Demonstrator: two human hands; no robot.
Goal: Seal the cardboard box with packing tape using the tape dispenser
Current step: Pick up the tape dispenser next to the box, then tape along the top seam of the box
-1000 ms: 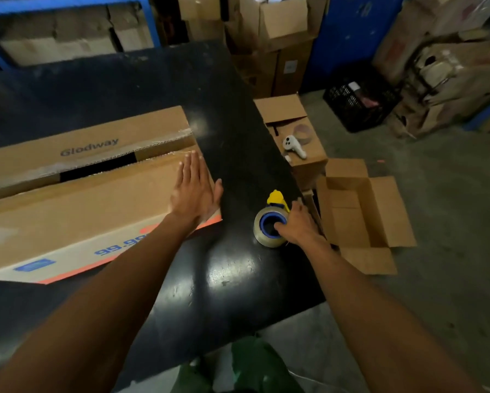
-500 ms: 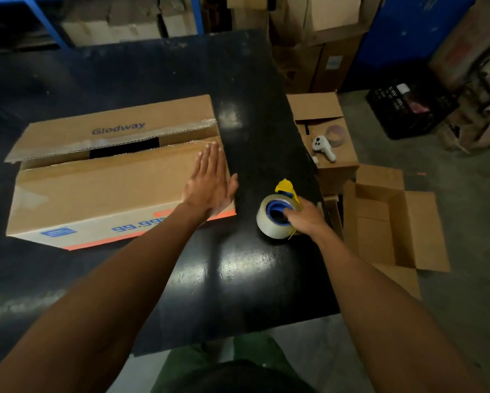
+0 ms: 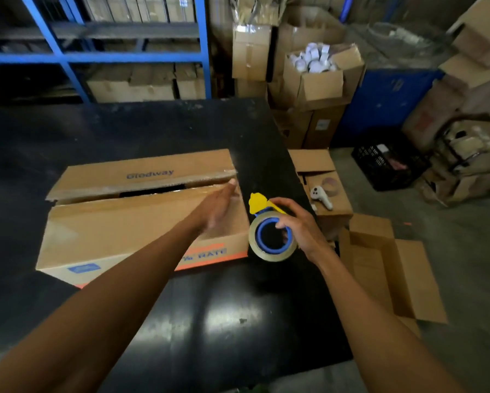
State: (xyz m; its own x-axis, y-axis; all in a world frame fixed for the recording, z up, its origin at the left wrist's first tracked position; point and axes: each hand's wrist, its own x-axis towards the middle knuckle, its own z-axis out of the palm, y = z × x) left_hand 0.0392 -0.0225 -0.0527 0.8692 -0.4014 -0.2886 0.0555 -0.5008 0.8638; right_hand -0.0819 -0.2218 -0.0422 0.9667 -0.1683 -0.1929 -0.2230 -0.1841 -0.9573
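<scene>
A long brown cardboard box [image 3: 119, 222] printed "Glodway" lies on the black table [image 3: 215, 313]. Its two top flaps meet with a dark gap along the middle. My left hand [image 3: 218, 208] is flat, fingers together, over the right end of the near flap, blurred. Just right of the box's right end, my right hand [image 3: 295, 225] grips the tape dispenser [image 3: 272, 236] and holds it above the table. The dispenser has a clear tape roll on a blue core and a yellow blade guard pointing up and away from me.
Off the table's right edge stand a small box with a white handheld device [image 3: 322, 195] on top and an open empty carton [image 3: 388, 268] on the floor. A black crate [image 3: 388, 163], stacked cartons and blue shelving [image 3: 124, 56] stand behind.
My right hand has lifted the tape dispenser off the table and tilted it up beside the box. My left hand has slid along the near flap toward the gap. The camera has tipped upward.
</scene>
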